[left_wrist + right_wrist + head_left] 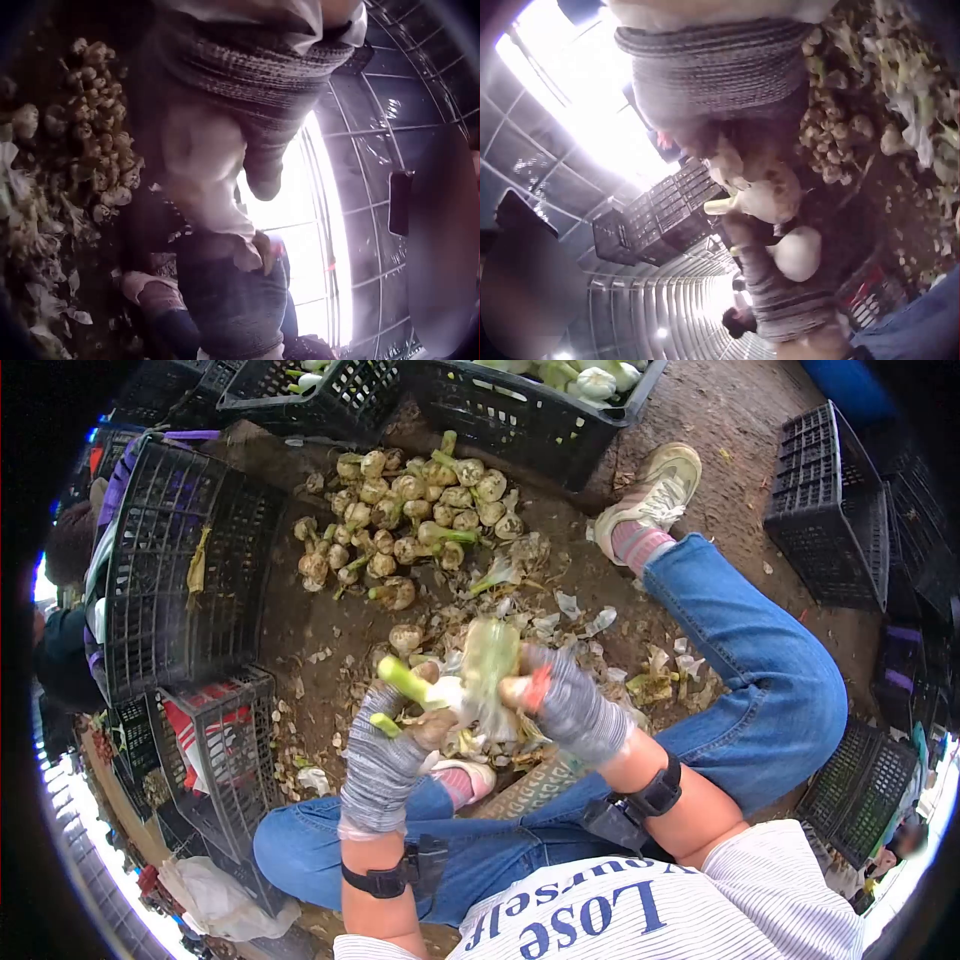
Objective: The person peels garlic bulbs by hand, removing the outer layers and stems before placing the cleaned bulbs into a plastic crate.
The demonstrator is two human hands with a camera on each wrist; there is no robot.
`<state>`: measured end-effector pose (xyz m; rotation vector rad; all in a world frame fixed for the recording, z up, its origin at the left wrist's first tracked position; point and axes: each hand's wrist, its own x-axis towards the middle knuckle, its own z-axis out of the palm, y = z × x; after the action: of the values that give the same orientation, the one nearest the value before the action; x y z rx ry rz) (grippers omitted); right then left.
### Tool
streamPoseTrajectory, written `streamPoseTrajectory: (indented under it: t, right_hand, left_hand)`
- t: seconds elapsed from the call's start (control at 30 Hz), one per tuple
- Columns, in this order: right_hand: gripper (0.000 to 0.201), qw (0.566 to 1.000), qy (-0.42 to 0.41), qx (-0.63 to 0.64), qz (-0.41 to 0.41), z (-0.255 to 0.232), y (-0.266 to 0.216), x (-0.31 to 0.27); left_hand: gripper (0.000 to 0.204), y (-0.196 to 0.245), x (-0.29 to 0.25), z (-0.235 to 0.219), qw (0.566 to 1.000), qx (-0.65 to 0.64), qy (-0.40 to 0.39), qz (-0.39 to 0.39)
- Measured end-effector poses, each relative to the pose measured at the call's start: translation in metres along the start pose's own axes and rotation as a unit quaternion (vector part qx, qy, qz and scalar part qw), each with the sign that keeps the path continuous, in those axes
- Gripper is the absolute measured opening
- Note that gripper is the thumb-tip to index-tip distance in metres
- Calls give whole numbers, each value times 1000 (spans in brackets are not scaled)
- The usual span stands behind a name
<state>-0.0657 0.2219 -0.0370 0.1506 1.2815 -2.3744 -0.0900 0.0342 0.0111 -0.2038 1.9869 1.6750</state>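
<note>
Both hands wear grey knitted gloves with bare fingertips and meet in front of the lap. My left hand (392,745) grips garlic bulbs by their cut green stems (405,680); one white bulb (450,695) points toward the right hand. In the right wrist view, a smooth white bulb (797,253) and a browner, partly husked bulb (769,199) show at the left hand's fingers. My right hand (572,700), red on one finger, pinches a pale green husk (490,655) at the bulb, blurred by motion. The left wrist view shows the fingers only dimly.
Unpeeled garlic (410,510) lies heaped on the dirt floor beyond the hands, with loose peelings (545,625) nearer. Black crates (520,425) with white bulbs stand at the back. More crates stand left (185,560) and right (825,510). Jeans-clad legs (750,630) flank the work.
</note>
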Motion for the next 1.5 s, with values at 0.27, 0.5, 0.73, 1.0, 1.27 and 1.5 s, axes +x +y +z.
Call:
streamPoseTrajectory:
  t: [0.27,0.5,0.73,1.0,1.27,1.5]
  right_hand:
    - [33,911,123,394,-15,-17,3,8]
    - [57,972,171,-137,-82,-11,-18,6]
    - [63,936,200,11,-288,0,-12,3]
    - [61,949,75,-248,-181,11,2,9]
    - [21,992,80,57,-78,9,-7,5]
    - [22,987,157,-30,-25,-7,7,12]
  left_hand:
    - [42,10,-6,1,993,-96,73,20]
    - [59,-12,-6,-5,971,-207,99,67]
    - [49,-34,12,1,820,-553,144,21]
    - [56,-29,13,24,780,-612,96,-92]
    - [40,-55,27,28,826,-520,167,-138]
    - [47,101,119,-24,918,-273,256,132]
